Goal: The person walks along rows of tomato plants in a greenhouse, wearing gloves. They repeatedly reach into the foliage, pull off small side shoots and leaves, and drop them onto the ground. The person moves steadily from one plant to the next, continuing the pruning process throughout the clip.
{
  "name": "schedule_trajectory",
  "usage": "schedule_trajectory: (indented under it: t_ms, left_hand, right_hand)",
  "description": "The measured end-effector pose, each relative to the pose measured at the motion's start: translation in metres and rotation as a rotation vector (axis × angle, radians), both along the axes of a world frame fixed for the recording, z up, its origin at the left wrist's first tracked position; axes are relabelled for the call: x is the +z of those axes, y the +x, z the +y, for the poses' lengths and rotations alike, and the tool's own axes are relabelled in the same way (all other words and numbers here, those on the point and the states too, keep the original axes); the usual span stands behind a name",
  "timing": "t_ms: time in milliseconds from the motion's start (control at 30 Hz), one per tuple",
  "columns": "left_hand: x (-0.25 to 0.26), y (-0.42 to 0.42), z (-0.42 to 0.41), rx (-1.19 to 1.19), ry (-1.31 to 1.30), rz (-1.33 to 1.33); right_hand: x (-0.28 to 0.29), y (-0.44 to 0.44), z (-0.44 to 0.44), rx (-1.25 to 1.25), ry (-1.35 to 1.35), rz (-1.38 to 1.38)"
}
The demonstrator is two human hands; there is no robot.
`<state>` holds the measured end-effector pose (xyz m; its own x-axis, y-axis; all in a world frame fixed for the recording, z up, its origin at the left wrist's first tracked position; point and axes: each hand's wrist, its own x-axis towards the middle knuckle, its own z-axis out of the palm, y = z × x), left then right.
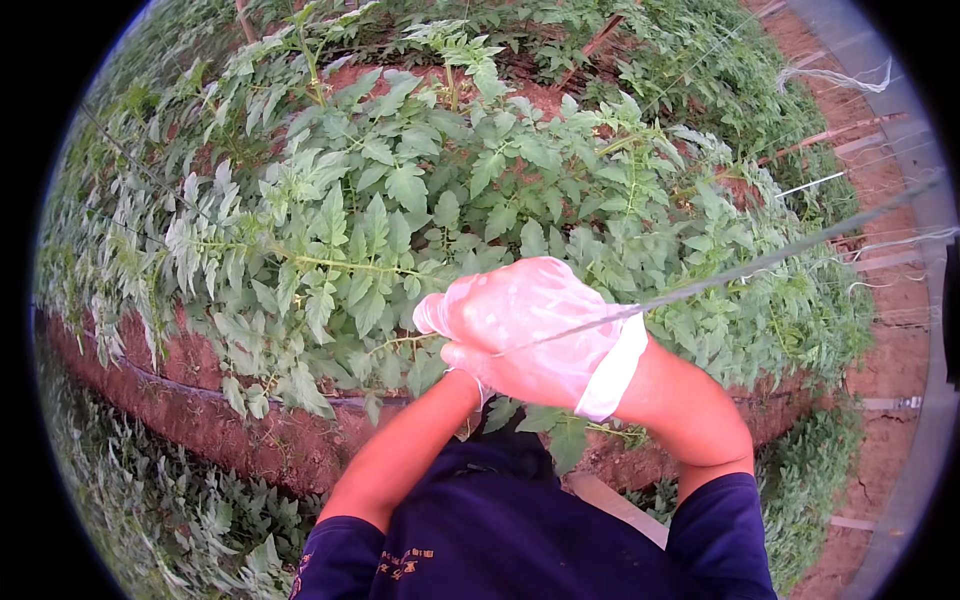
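Observation:
My right hand [532, 330], in a thin translucent glove with a white cuff, is curled over the tomato plants [375, 225] at the middle of the view. A grey-green twine [757, 266] comes down from the upper right and crosses the back of this hand. By its fingertips a thin leaf stalk [401, 342] meets the gap between the fingers; whether they grip it is hidden. My left hand [484, 386] is also gloved and lies under and behind the right one, with little more than its wrist edge showing. What it holds cannot be seen.
Dense foliage covers the raised soil bed [285, 442], with a dark drip hose [180, 386] along its near side. Wooden stakes [596, 45] lean among the back plants. Loose white strings [840, 77] and a pale thin rod [810, 184] are on the right, near a soil path [885, 375].

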<state>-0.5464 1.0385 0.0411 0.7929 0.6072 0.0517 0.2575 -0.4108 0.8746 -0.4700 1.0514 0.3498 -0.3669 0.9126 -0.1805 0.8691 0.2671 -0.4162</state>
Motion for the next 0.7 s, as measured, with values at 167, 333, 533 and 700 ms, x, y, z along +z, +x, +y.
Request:
schedule_trajectory:
  t_ms: [167,333,533,700]
  left_hand:
    - [-0.015,0.0,0.045,0.18,-0.141,0.111]
    - [0.033,-0.003,0.058,0.185,0.073,0.465]
    - [0.003,-0.003,0.053,0.36,0.183,0.266]
    - [0.012,-0.005,0.044,0.37,0.154,0.23]
  right_hand:
    - [-0.024,-0.009,-0.045,-0.404,0.209,0.118]
    - [-0.073,0.015,-0.069,-0.67,0.334,0.357]
    - [-0.082,0.019,-0.067,-0.812,0.246,0.399]
    - [-0.097,0.016,-0.067,-0.884,0.136,0.347]
